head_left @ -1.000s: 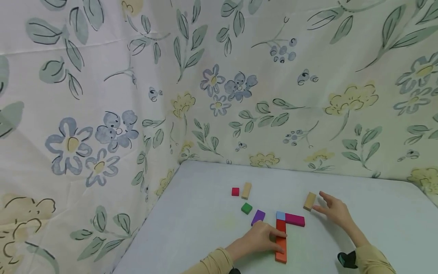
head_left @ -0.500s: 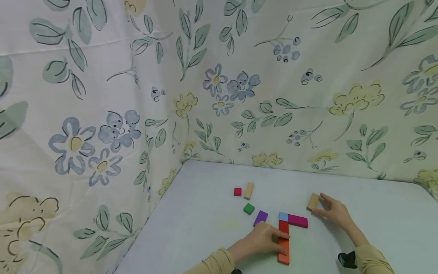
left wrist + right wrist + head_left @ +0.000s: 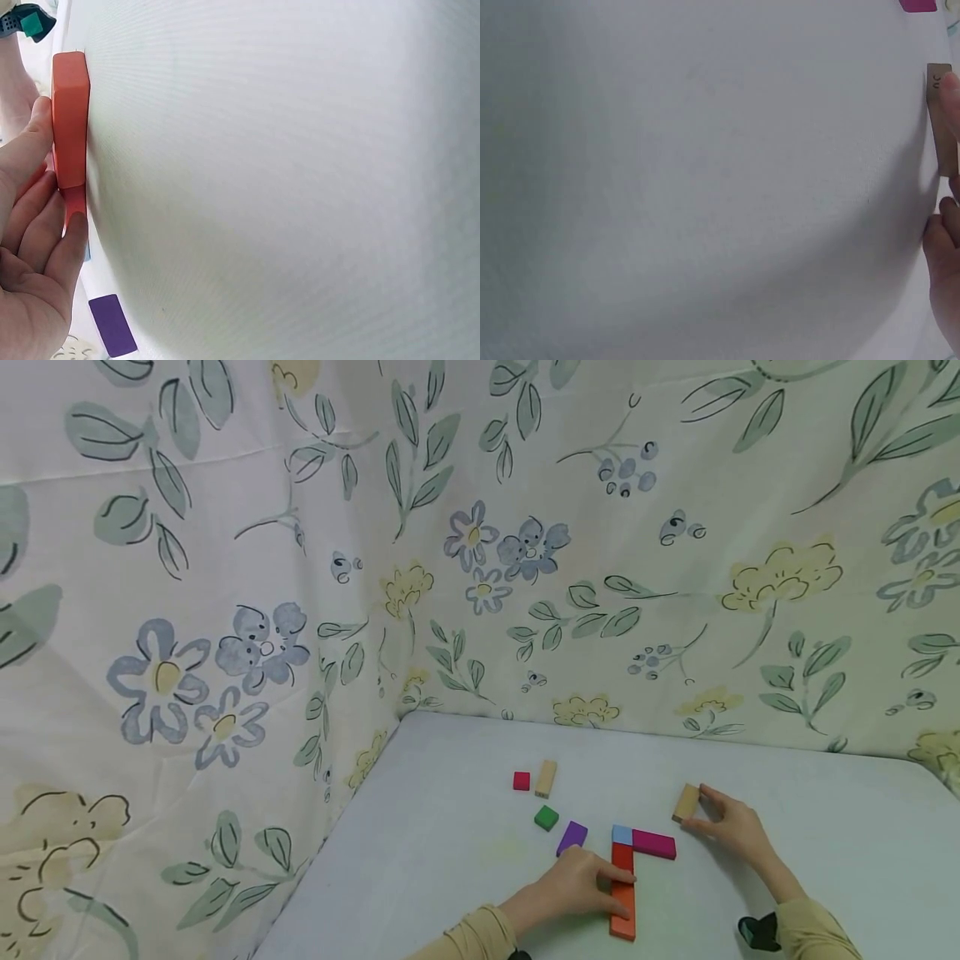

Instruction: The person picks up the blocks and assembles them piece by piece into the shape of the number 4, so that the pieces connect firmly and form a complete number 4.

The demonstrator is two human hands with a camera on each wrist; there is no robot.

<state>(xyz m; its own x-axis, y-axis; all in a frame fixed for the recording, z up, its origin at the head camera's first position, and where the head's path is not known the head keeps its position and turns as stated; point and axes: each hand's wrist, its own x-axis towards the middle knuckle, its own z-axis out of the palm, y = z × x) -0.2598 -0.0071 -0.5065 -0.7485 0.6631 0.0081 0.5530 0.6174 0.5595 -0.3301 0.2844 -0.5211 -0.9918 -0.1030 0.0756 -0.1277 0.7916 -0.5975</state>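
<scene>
My left hand (image 3: 576,885) holds an orange block (image 3: 622,930) near the front of the table, thumb against its side. Its fingers reach over the adjoining red block (image 3: 622,857). In the left wrist view the orange block (image 3: 71,120) stands end to end with the red one. A light blue block (image 3: 622,835) continues this row, and a magenta block (image 3: 654,844) runs off to its right. Farther right, my right hand (image 3: 735,835) pinches a plain wooden block (image 3: 686,802) between thumb and fingers. The right wrist view shows that wooden block (image 3: 943,139) lying on the table.
Left of the row lie a purple block (image 3: 572,837), a green block (image 3: 546,817), a red cube (image 3: 521,781) and another plain wooden block (image 3: 546,778). A floral cloth (image 3: 480,610) hangs behind and left of the white table (image 3: 420,827).
My right hand has closed in on the plain wooden block, its finger and thumb now meeting it. The left hand stays on the orange block. The head view has shifted slightly.
</scene>
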